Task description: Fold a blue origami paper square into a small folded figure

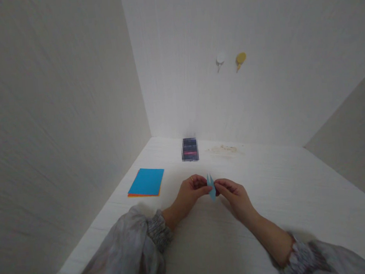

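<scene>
A small piece of folded light-blue paper (pixel 211 189) is held upright just above the white table, its top edge split into two points. My left hand (pixel 192 193) pinches it from the left, thumb in front and fingers behind. From the right side my right hand (pixel 235 193) grips the same paper between thumb and fingertips. The fingertips hide part of its folds. To the left of my left hand lies a stack of square coloured paper (pixel 147 182), blue on top with an orange edge showing beneath.
A dark, pixelated phone-like rectangle (pixel 189 149) rests by the back wall. Beside it the table (pixel 277 179) has a brownish worn patch (pixel 224 149). A white hook (pixel 220 59) and a yellow hook (pixel 241 58) are on the wall. Walls enclose the left, back and right.
</scene>
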`<state>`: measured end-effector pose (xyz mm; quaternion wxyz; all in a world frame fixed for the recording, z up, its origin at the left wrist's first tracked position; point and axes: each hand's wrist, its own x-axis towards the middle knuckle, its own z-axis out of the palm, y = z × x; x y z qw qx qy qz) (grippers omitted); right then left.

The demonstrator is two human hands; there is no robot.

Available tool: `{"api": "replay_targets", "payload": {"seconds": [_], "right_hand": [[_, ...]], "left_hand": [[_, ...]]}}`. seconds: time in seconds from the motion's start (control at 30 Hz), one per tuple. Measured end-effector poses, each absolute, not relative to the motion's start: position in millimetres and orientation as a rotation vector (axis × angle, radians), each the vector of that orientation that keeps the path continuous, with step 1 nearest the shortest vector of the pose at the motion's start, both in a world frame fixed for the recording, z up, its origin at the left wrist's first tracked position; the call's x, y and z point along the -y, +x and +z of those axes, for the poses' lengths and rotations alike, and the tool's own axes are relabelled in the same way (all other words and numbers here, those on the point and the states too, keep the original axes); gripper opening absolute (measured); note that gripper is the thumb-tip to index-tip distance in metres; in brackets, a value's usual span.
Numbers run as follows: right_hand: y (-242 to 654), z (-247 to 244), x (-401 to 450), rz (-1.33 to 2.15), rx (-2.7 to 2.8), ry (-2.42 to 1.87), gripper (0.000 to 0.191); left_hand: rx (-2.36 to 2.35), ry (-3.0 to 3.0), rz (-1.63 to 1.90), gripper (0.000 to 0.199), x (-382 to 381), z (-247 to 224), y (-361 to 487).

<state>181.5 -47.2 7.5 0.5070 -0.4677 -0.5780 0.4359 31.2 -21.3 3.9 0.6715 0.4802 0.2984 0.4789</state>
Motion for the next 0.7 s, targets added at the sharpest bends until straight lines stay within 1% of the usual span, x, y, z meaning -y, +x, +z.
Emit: {"api": "replay_targets", "payload": {"seconds": [0.23,0.33,0.37,0.5,0.7], "right_hand": [[184.0,9.3,47.3,1.03,1.41,-1.034,0.011],[186.2,12.0,46.9,1.077,1.351,-1.005,0.029],[187.2,13.1,46.9,1.098,1.366,-1.008,0.03],[191.7,14.6,46.2,1.124,1.479,-1.039,0.02],[195.7,6.8,42.4,1.006,1.561,-1.103,0.021]], "left_hand": [[-0.623,1.033,0.961,0.027,22.0,8.1,29.1],[-0.613,1.041,0.869,0.028,24.3,9.8,29.3],[-0.611,1.04,0.853,0.027,24.9,9.9,29.2],[-0.593,1.013,0.821,0.028,25.3,9.3,28.3],[-0.613,0.939,0.788,0.03,23.3,6.9,27.4]]}}
